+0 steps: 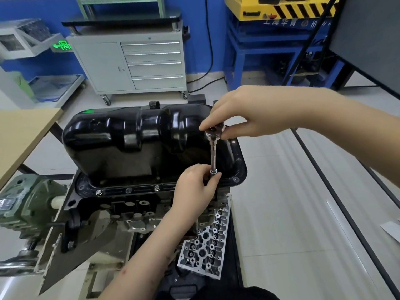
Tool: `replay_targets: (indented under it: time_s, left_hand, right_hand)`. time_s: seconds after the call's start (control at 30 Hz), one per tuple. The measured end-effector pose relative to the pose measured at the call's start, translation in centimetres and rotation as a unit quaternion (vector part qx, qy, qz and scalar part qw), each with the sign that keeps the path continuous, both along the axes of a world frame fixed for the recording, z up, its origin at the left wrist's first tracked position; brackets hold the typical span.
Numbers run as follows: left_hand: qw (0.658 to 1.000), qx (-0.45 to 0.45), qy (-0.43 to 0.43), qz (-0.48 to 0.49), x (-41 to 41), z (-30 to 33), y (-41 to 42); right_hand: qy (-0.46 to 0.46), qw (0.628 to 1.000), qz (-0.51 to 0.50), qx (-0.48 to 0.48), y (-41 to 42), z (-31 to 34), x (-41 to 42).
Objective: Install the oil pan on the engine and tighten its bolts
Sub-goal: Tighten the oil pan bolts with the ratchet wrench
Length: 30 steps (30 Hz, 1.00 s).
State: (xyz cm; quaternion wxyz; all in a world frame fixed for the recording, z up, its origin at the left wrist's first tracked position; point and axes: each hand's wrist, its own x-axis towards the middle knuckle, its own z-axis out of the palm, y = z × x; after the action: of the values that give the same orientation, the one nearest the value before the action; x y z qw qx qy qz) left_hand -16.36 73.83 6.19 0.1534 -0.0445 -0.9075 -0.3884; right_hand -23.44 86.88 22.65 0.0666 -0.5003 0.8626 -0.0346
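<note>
A glossy black oil pan [134, 137] sits upside-up on the engine block [129, 213], its flange lined with bolts [156, 187] along the near edge. A chrome ratchet with a long extension [213, 152] stands upright over the flange near the pan's right front corner. My right hand [244, 113] pinches the ratchet head at the top. My left hand [194, 189] grips the socket end at the bottom, where it meets the flange; the bolt under it is hidden.
A green engine stand gearbox [26, 208] is at the left. A wooden table [19, 135] stands at the far left. Behind the engine is a grey drawer cabinet [140, 63], and a blue frame [259, 50] at the back right. A cylinder head part [205, 245] lies below the engine.
</note>
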Motion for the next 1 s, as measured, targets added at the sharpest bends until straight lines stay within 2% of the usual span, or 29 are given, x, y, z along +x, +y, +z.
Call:
replay_targets:
  time_s: [0.1,0.3,0.5,0.6,0.8,0.9,1.0]
  left_hand:
    - [1.0,0.026,-0.009,-0.006,0.1,-0.3,-0.1]
    - [0.996,0.081,-0.008,0.026,0.1,-0.5,0.4]
    - [0.999,0.031,-0.002,-0.004,0.1,-0.1,0.3]
    - [0.999,0.035,-0.017,-0.02,0.0,-0.2,0.2]
    - [0.987,0.157,-0.029,0.031,0.4,-1.0,0.6]
    - [0.989,0.141,-0.009,0.042,0.4,-1.0,0.9]
    - [0.994,0.102,0.001,0.035,0.2,-1.0,0.9]
  right_hand:
    - [0.002,1.0,0.002,-0.007,-0.1,0.0,0.1]
    - [0.018,0.998,-0.057,-0.012,-0.4,-0.6,0.8]
    - [-0.012,1.0,-0.026,0.0,0.2,0.0,0.0]
    - [-0.027,0.999,-0.02,-0.002,-0.1,0.1,-0.1]
    - [0.019,0.997,-0.076,-0.002,-0.2,0.0,0.2]
    - [0.034,0.995,-0.092,-0.001,0.0,-0.4,0.2]
    - [0.047,0.997,-0.065,-0.007,0.2,-0.4,0.2]
